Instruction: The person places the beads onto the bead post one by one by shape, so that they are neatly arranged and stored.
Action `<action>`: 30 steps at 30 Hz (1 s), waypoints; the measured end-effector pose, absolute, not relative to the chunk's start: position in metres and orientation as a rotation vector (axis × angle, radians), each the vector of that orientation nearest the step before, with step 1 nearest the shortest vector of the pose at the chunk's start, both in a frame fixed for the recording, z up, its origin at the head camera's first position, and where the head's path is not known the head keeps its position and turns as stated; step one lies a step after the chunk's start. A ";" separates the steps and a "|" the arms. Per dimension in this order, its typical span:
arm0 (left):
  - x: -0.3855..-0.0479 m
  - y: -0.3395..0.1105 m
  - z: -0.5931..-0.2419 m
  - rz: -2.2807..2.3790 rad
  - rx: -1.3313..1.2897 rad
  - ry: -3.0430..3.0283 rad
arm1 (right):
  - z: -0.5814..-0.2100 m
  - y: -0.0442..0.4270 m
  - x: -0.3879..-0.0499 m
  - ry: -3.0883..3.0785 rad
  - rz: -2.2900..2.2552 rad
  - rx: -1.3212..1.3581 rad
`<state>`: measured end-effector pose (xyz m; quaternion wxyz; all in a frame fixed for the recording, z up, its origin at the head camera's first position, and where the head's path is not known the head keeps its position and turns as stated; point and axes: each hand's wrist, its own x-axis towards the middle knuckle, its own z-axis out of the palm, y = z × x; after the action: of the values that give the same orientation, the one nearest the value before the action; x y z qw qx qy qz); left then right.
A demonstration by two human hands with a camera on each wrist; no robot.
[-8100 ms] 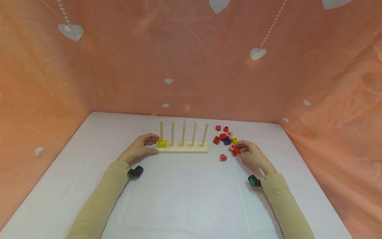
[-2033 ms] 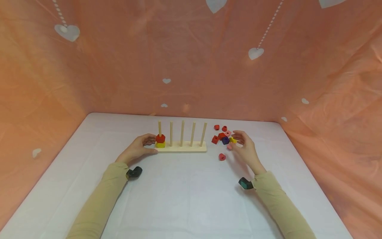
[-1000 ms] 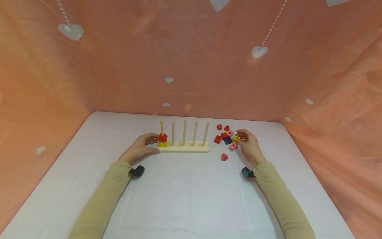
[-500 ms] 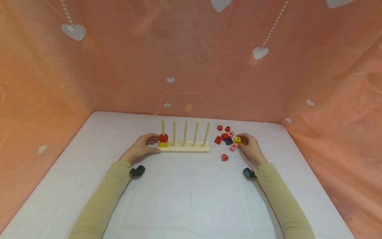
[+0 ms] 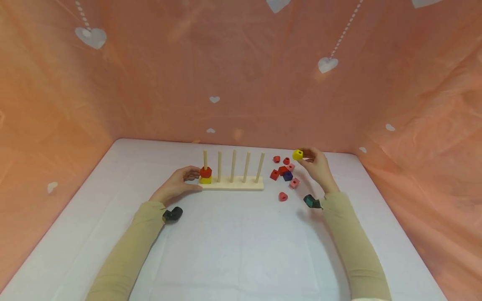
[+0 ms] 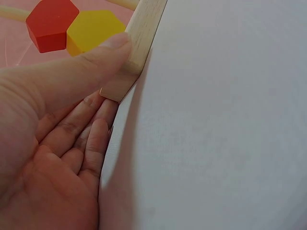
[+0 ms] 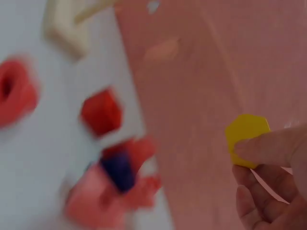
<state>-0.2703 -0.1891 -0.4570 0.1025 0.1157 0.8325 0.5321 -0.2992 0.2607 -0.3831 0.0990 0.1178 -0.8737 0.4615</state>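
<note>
Left hand (image 5: 176,184) half closed, thumb and fingers gripping the end of the pale wooden peg base (image 5: 237,184); right hand (image 5: 317,166) pinches a faceted yellow bead (image 5: 298,155), raised off the table. Tan sleeves (image 5: 355,242), black wrist cameras (image 5: 172,215). White cloth (image 5: 233,242), faintly creased. Loose beads: rosy one (image 5: 283,196) nearest, then blocky pink bead (image 5: 294,183), dark blue bead (image 5: 287,176), more reds and a pink behind. Five thin round pegs (image 5: 233,165); leftmost carries red hexagonal bead (image 5: 205,172) over smooth yellow one (image 5: 205,180). Wrinkled orange drape (image 5: 241,75) at back, white hearts (image 5: 327,65). Left wrist view adds wood grain, thumb along base edge; right wrist view adds thumb flat on the held bead's face, loose beads blurred; only head view gives that bead's hole and all five pegs
</note>
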 end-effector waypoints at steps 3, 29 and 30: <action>-0.271 -0.190 -0.457 1.563 0.368 2.468 | -0.365 0.243 -0.299 -2.532 1.368 0.431; -0.271 -0.190 -0.455 1.539 0.398 2.491 | -0.293 0.059 -0.273 -2.348 1.473 1.208; -0.271 -0.190 -0.456 1.545 0.396 2.486 | -0.299 0.055 -0.276 -2.343 1.472 1.226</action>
<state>-0.2707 -0.1899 -0.4555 0.0938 0.1334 0.8379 0.5208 -0.2760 0.0547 -0.2986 0.0577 0.4044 -0.7729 0.4856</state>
